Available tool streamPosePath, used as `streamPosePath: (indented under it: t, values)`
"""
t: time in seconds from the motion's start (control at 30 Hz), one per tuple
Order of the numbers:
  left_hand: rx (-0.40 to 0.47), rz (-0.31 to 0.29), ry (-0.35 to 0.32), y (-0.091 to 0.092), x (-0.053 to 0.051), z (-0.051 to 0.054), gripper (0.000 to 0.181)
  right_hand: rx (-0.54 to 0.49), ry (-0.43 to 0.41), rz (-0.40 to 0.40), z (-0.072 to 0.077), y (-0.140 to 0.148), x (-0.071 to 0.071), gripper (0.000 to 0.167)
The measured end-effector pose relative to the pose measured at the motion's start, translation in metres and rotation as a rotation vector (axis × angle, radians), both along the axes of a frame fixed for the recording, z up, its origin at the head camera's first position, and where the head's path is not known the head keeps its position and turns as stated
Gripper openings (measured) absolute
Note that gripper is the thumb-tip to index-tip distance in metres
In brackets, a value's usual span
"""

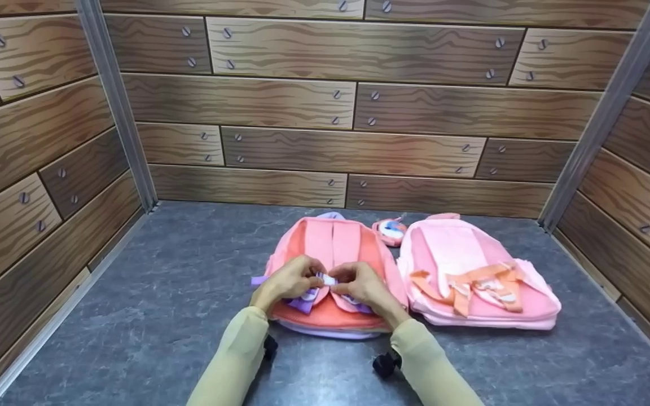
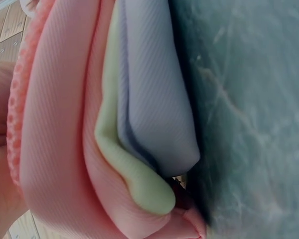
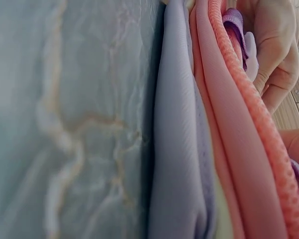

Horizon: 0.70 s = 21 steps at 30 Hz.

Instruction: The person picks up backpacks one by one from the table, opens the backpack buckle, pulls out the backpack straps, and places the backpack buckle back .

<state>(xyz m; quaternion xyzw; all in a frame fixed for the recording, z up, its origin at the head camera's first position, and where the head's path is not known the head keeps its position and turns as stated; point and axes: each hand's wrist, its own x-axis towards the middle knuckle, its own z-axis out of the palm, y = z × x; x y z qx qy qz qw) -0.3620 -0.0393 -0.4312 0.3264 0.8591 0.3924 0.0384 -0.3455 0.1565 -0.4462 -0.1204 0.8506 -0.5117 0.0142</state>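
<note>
A coral backpack (image 1: 336, 237) lies on the table with its strap side up. Over its middle both hands meet at a small white buckle (image 1: 326, 279) on purple webbing. My left hand (image 1: 294, 276) pinches the buckle's left side between thumb and fingers. From the right, my right hand (image 1: 361, 281) pinches its other side. Purple strap ends (image 1: 301, 303) trail below the left hand. In the left wrist view the backpack's edge shows layered coral, pale green and lavender fabric (image 2: 154, 84). Lavender fabric (image 3: 177, 124) also lies against the table in the right wrist view.
A pink backpack (image 1: 460, 242) with orange straps (image 1: 486, 285) lies against the right side of the coral one. Behind and between them sits a small round pouch (image 1: 391, 231) with a picture. Wood-patterned walls (image 1: 347, 107) enclose the dark grey table (image 1: 133, 316).
</note>
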Motion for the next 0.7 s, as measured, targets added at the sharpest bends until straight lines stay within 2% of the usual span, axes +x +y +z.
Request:
streamPosePath:
  t: [0.3,0.47,0.63,0.7]
  values:
    - [0.002,-0.019,0.022,-0.0001,-0.0002,0.0019,0.016,0.022,0.022,-0.012,0.0,-0.0005,-0.0006,0.028]
    - [0.011,-0.027,0.008,-0.0017,0.0005,0.0003,0.016,0.021,0.025,-0.007,-0.0023,-0.0018,-0.001,0.027]
    - [0.047,-0.004,-0.014,-0.0026,-0.0009,0.0005,0.018,-0.009,0.041,-0.007,-0.0045,-0.003,-0.0003,0.022]
    - [0.056,0.011,0.001,-0.0034,-0.0014,0.0011,0.019,0.003,0.053,-0.005,-0.0052,-0.0037,0.0005,0.02]
